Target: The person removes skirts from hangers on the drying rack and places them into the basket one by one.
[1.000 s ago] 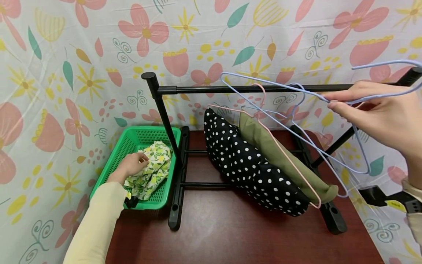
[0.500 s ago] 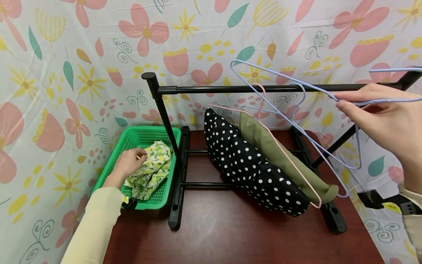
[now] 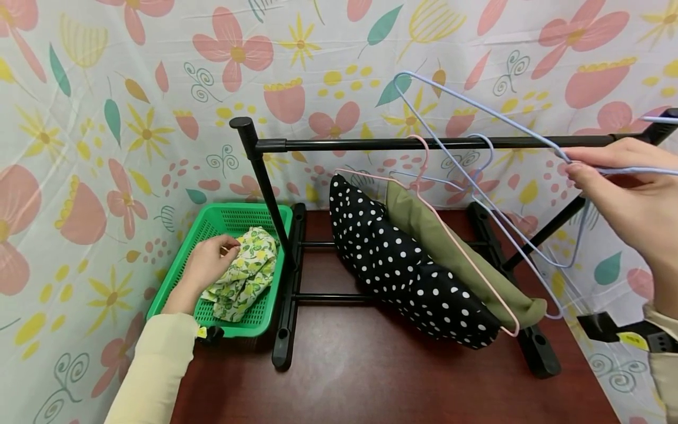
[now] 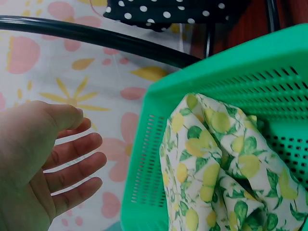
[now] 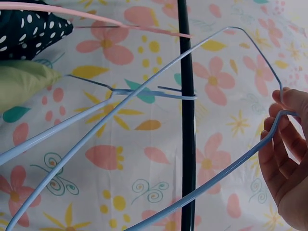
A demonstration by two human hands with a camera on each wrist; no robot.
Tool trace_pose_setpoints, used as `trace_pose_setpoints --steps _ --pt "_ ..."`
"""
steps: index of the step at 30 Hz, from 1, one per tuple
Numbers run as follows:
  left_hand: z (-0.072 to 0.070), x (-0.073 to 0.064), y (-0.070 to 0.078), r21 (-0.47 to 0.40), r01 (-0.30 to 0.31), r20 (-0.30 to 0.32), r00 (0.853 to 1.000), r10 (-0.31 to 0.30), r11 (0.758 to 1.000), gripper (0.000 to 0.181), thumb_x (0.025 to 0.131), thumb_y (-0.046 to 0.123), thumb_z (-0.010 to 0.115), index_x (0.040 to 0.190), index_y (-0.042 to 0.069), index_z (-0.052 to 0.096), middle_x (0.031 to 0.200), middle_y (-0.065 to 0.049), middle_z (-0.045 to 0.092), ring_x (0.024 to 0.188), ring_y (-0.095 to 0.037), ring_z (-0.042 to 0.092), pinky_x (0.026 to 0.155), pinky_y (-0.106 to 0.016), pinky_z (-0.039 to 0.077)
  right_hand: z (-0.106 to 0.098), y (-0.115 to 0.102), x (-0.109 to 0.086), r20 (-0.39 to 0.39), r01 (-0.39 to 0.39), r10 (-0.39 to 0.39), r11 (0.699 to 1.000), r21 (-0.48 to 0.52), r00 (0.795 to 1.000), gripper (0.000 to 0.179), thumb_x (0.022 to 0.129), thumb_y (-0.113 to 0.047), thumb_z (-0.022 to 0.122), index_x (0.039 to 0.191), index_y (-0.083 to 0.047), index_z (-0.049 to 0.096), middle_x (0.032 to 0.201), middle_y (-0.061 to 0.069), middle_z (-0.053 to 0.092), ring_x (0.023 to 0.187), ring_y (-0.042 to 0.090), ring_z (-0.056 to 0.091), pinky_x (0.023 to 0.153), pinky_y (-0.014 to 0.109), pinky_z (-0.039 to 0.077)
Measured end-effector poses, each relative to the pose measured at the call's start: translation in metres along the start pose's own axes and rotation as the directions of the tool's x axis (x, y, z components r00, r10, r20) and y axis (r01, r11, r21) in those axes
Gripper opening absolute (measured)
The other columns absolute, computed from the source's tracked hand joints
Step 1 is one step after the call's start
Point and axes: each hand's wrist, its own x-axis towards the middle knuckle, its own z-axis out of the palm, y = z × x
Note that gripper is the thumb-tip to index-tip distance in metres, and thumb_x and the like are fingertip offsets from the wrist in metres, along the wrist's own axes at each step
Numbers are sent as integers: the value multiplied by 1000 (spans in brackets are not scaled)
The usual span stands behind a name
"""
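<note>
The blue hanger (image 5: 211, 182) is extending empty from the right-hand grip (image 3: 630, 188), which is pinching it at the neck between thumb and fingers. It is slanting in midair, its arms crossing in front of the black rack bar (image 3: 344, 144). Just beyond it, a second blue hanger (image 3: 491, 156) is carrying an olive garment (image 3: 418, 221), and a pink hanger (image 3: 426, 156) is carrying a black dotted garment (image 3: 405, 265), both hooking over that bar. The rack's left post (image 3: 267, 197) is standing between these garments and a green basket (image 3: 238, 219), where a lemon-print cloth (image 3: 249, 271) is lying crumpled. The left-hand grip (image 3: 206, 265) is hovering beside the cloth, released, its fingers loosely bending. The rack and basket are standing on a reddish-brown surface (image 3: 371, 377), and a flowered curtain (image 3: 328, 35) is covering the background.
</note>
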Motion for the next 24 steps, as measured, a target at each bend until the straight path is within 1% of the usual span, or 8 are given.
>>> trace_pose_setpoints --steps 5,8,11,14,18,19,22,24 --pt "1 -4 9 -22 -11 -42 999 10 1000 21 95 23 51 107 12 63 99 -9 65 88 -26 61 70 -42 49 -2 4 -5 -49 -63 66 996 59 997 19 81 9 61 99 15 65 81 -18 60 63 -10 55 54 3 38" --pt "2 -6 13 -22 -16 -67 998 14 1000 20 95 24 52 106 12 63 98 -8 65 88 -26 61 71 -43 49 -3 6 -7 -79 -85 92 993 82 993 19 82 8 61 99 16 64 79 -18 60 60 -10 53 51 3 36" --pt "2 -8 16 -18 -17 -92 996 15 1000 19 95 24 52 105 13 64 97 -7 65 88 -26 61 71 -43 49 -4 9 -10 -111 -100 109 992 79 988 19 82 7 62 99 15 65 79 -17 60 58 -9 52 46 3 34" --pt "3 -10 20 -15 -18 -121 993 16 1000 18 94 22 53 104 13 64 96 -7 65 87 -26 61 71 -43 49 -5 12 -15 -153 -134 147 987 93 977 20 82 6 62 100 14 65 82 -16 61 61 -9 54 50 1 37" --pt "4 -12 25 -34 -40 -158 987 34 999 17 94 22 53 104 13 64 96 -6 65 86 -25 61 71 -43 49 -6 18 -22 -209 -176 194 979 103 959 21 82 6 62 101 12 65 86 -15 60 64 -10 55 57 0 40" --pt "4 -12 26 -43 -49 -167 985 41 998 17 94 21 53 104 13 64 96 -6 65 86 -25 61 71 -43 49 -7 20 -24 -216 -177 191 981 80 958 21 83 5 61 102 12 65 86 -16 59 64 -11 55 58 0 40" --pt "6 -14 28 -75 -75 -198 978 59 994 17 93 20 54 104 12 65 96 -6 65 86 -25 61 73 -43 50 -9 25 -29 -231 -209 240 966 151 943 22 85 5 59 105 11 65 84 -13 58 67 -9 56 62 0 42" --pt "8 -15 31 -80 -87 -220 973 67 993 17 93 20 55 103 11 65 95 -6 65 85 -24 62 73 -43 50 -11 27 -33 -233 -266 294 953 142 927 22 87 2 58 107 7 65 84 -14 57 67 -9 55 64 1 42"
